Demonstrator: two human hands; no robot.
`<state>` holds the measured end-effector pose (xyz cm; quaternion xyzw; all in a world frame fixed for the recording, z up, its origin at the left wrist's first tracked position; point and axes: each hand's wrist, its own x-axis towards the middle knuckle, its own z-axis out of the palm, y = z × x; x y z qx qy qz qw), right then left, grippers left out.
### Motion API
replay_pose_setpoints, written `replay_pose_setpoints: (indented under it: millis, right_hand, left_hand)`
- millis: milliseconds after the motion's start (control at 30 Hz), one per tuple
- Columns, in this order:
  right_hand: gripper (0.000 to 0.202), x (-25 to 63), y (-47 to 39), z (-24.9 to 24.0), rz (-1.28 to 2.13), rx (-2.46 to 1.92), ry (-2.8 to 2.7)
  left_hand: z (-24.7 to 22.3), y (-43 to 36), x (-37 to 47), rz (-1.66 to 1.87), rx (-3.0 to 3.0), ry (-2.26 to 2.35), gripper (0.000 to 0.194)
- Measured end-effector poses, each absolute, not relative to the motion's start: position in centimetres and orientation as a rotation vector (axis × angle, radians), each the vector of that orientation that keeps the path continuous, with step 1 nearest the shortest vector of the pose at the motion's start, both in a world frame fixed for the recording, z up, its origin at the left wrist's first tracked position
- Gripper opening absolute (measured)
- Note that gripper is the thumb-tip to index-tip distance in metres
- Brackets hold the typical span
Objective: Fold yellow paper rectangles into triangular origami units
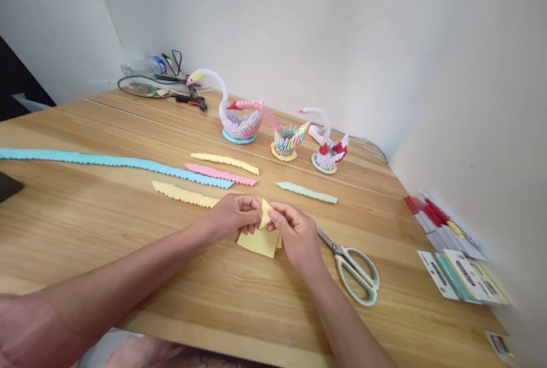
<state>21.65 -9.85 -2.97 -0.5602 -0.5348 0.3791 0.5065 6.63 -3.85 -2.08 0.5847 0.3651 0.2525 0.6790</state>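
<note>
Between my two hands is a small folded yellow paper piece (265, 213), its pointed end up. My left hand (240, 212) pinches its left side, and my right hand (294, 230) grips its right side with thumb and fingers. Just below them, flat yellow paper sheets (257, 244) lie on the wooden table (192, 294), partly hidden by my hands. A chain of folded yellow pieces (183, 193) lies left of my left hand. Scissors with pale handles (357, 273) rest to the right of my right hand.
Three paper swans (241, 124), (285, 143), (329, 154) stand at the back. Blue (128, 162), pink (220, 174), yellow (224, 160) and green (307, 191) chains lie in front. A glue gun (191, 100) sits back left; paper packs (461, 277) lie right.
</note>
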Motion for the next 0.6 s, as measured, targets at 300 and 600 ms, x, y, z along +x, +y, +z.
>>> replay_pose_setpoints:
  millis: [300, 600]
  right_hand:
    - [0.019, 21.9, -9.9, -2.8, 0.879, -1.304, -1.236]
    - [0.018, 22.0, -10.0, -2.8, 0.794, -1.353, -1.273]
  left_hand:
    - [-1.4, -4.2, 6.6, 0.626, 1.346, 0.771, 0.024]
    - [-2.2, -3.9, 6.5, 0.497, 1.363, 0.742, 0.02]
